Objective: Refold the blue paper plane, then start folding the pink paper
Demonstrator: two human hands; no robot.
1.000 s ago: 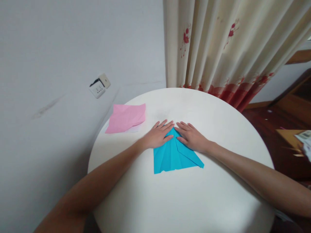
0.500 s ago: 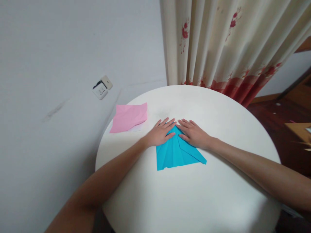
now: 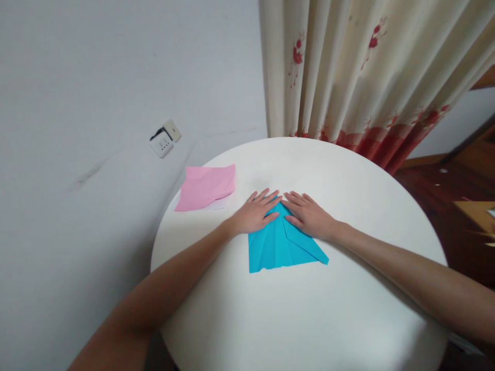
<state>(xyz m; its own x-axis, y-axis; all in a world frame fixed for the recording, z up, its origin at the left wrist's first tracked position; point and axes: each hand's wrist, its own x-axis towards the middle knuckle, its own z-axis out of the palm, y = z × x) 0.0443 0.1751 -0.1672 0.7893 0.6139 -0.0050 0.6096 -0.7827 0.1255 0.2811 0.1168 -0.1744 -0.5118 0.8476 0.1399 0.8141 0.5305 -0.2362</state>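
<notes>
Just below the frame's centre I have the left hand [image 3: 255,215] and the right hand [image 3: 309,216] laid flat, fingers extended, on the upper part of a folded blue sheet [image 3: 273,252]. It lies on a round white table [image 3: 290,314]. Left of centre I see a pink sheet [image 3: 207,186]; upper left, a wall socket [image 3: 161,146]; upper right, a flowered curtain [image 3: 336,67].

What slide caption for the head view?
Left hand and right hand on folded blue paper, pink paper nearby, round white table.

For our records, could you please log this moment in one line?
left hand: flat on blue paper; right hand: on its folded flap; pink paper: on table, left
</notes>
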